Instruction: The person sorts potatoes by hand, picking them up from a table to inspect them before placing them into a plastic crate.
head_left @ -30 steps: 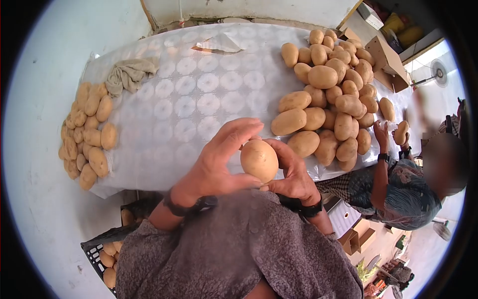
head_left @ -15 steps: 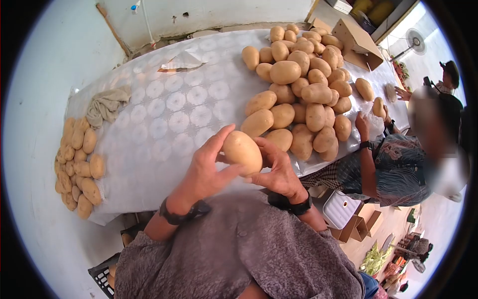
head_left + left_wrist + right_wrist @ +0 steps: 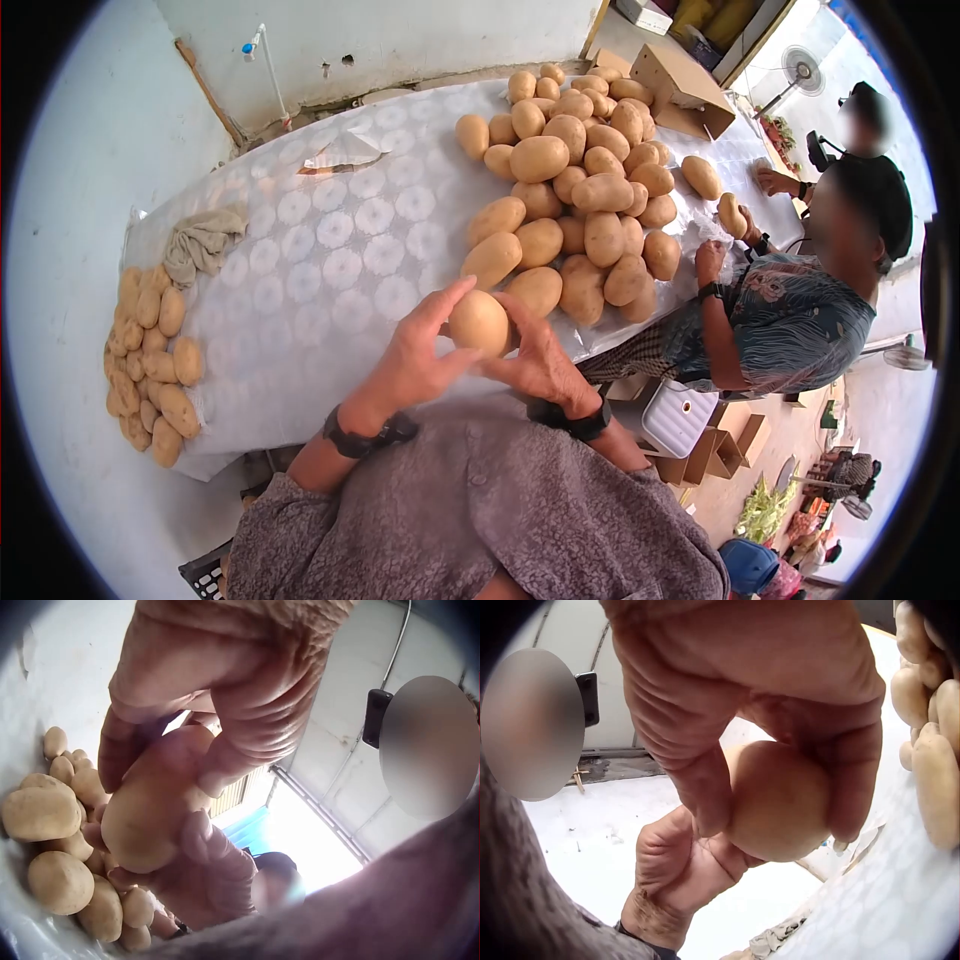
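One smooth tan potato (image 3: pixel 479 322) is held up over the table's near edge, in front of my body. My left hand (image 3: pixel 412 355) holds it from the left, thumb on the near side and fingers reaching along the far side. From the right, my right hand (image 3: pixel 548 362) grips it between thumb and fingers. In the left wrist view the potato (image 3: pixel 150 806) sits between the thumb and fingers of the left hand above and the right hand below. The right wrist view shows the potato (image 3: pixel 780 802) pinched by the right hand, partly hiding the left hand's fingers.
A large potato pile (image 3: pixel 570 200) lies just beyond my right hand. Smaller potatoes (image 3: pixel 150 365) and a crumpled cloth (image 3: pixel 203 242) are at the left end of the plastic-covered table (image 3: pixel 330 300). Another person (image 3: pixel 780 310) handles a potato at right. A cardboard box (image 3: pixel 680 90) stands behind.
Both hands keep hold of the potato while turning it: its long side showed half a second ago, and a rounder outline shows now. The head view has swung to the right.
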Demonstrator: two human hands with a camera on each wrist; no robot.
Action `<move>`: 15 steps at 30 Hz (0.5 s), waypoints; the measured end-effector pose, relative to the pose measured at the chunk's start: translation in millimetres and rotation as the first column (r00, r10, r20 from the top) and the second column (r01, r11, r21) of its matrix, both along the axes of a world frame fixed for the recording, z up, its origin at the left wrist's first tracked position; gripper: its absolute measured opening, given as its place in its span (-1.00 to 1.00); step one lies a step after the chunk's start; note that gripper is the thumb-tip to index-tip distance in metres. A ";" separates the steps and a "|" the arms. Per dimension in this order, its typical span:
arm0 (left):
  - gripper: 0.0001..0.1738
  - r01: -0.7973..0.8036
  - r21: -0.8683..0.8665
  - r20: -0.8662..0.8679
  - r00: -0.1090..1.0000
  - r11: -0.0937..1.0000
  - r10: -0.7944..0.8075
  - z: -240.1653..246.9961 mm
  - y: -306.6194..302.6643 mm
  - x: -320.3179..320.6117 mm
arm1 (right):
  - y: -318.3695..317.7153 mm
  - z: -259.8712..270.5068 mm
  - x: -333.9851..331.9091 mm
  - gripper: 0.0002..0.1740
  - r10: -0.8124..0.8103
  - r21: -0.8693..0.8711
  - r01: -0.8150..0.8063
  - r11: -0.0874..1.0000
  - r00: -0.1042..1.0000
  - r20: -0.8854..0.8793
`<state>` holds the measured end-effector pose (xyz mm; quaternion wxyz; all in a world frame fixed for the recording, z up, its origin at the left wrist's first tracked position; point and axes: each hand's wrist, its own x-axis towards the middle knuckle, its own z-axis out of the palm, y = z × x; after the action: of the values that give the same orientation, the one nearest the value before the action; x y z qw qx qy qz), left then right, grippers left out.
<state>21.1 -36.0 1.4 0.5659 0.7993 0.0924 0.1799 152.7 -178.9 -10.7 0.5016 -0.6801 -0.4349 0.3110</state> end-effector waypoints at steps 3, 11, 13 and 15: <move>-0.17 0.025 -0.015 -0.011 1.000 1.000 -0.025 -4.1 -2.2 3.5 | -2.2 -4.7 -1.1 -0.10 -0.017 -0.006 0.017 1.000 0.999 0.043; -0.16 0.066 -0.010 0.000 0.998 0.998 -0.066 1.1 -10.4 17.1 | -10.2 7.8 1.0 -0.17 -0.061 -0.002 0.062 0.998 0.990 -0.127; -0.16 0.096 0.050 0.042 0.994 0.994 -0.098 3.8 -8.4 19.7 | -13.1 10.1 1.3 -0.16 -0.092 0.026 0.093 0.995 0.994 -0.062; -0.17 0.129 0.114 0.086 0.986 0.985 -0.139 6.4 -7.3 21.7 | -14.3 9.8 1.8 -0.15 -0.140 0.084 0.137 0.987 0.990 0.024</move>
<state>42.8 -43.3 7.8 0.5366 0.8237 0.0018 0.1833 154.5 -193.2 -0.9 0.5431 -0.6920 -0.4064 0.2470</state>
